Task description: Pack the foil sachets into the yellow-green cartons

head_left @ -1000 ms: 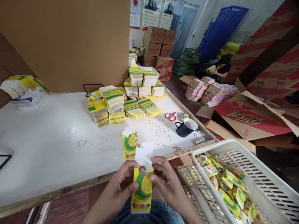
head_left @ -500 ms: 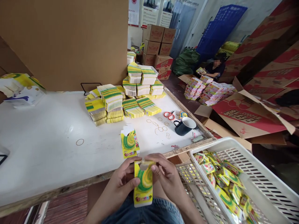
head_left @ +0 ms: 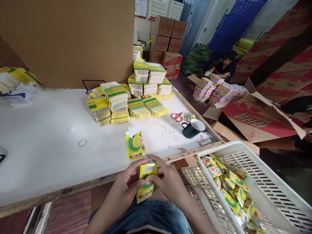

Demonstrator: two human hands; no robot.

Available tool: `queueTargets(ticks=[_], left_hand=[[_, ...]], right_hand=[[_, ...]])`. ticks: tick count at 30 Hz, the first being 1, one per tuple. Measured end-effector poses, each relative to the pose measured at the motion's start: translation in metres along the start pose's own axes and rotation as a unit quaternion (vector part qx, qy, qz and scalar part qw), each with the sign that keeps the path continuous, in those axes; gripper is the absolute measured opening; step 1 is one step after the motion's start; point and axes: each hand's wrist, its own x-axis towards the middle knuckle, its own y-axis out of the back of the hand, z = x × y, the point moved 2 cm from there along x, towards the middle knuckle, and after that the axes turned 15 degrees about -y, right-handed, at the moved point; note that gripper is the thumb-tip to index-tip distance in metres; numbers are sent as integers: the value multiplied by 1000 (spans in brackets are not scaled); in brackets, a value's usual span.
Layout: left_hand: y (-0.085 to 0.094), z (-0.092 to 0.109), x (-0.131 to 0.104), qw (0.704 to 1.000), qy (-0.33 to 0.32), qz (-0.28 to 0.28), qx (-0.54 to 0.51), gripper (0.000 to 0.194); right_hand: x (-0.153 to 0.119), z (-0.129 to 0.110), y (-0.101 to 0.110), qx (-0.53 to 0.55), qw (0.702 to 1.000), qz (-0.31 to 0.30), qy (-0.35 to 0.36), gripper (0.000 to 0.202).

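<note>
Both hands hold one small yellow-and-green carton point(head_left: 146, 182) over my lap, just in front of the table edge. My left hand point(head_left: 128, 183) grips its left side, and my right hand point(head_left: 165, 178) presses on its top end, where a barcode flap shows. A second carton point(head_left: 134, 145) of the same print stands upright on the white table point(head_left: 48, 152) just beyond my hands, its top flaps open. Stacks of flat yellow-green carton blanks point(head_left: 126, 100) lie further back on the table.
A white slotted basket point(head_left: 265, 182) at my right holds several small packets point(head_left: 231, 191). On the table's right part lie red scissors point(head_left: 177, 117), a dark mug point(head_left: 192, 128) and loose rubber bands point(head_left: 168, 130). Cardboard boxes and a seated person point(head_left: 225, 66) are behind.
The white top flap that stood up a second ago is now folded down, and the carton has tipped so its closed end faces me. My hands sit a little lower on it.
</note>
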Motion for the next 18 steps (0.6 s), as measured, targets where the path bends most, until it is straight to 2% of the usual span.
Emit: queueTargets(ticks=[2, 5, 10, 12, 14, 16, 17, 18], left_hand=[[2, -1, 0, 1000, 6, 5, -20, 43], [3, -4, 1, 1000, 3, 14, -17, 40], [-7, -6, 2, 995, -73, 49, 55, 31], [-14, -2, 3, 988, -112, 56, 92, 26], [-17, 3, 6, 977, -151, 45, 140, 26], [-11, 5, 11, 962, -171, 38, 209, 32], [-3, 5, 15, 952, -171, 40, 251, 42], [6, 3, 19, 941, -161, 44, 294, 57]], right_hand=[[-1, 1, 2, 5, 1000, -10, 16, 50], [-3, 1, 6, 87, 994, -9, 59, 36], [-10, 0, -2, 250, 964, 36, 85, 24], [-15, 0, -3, 247, 963, 51, 98, 24], [-25, 0, 8, 193, 972, 78, 111, 23], [-37, 3, 35, 100, 970, 183, 122, 21], [-43, 6, 54, 53, 950, 285, 118, 20], [-50, 10, 73, 4, 910, 403, 95, 19]])
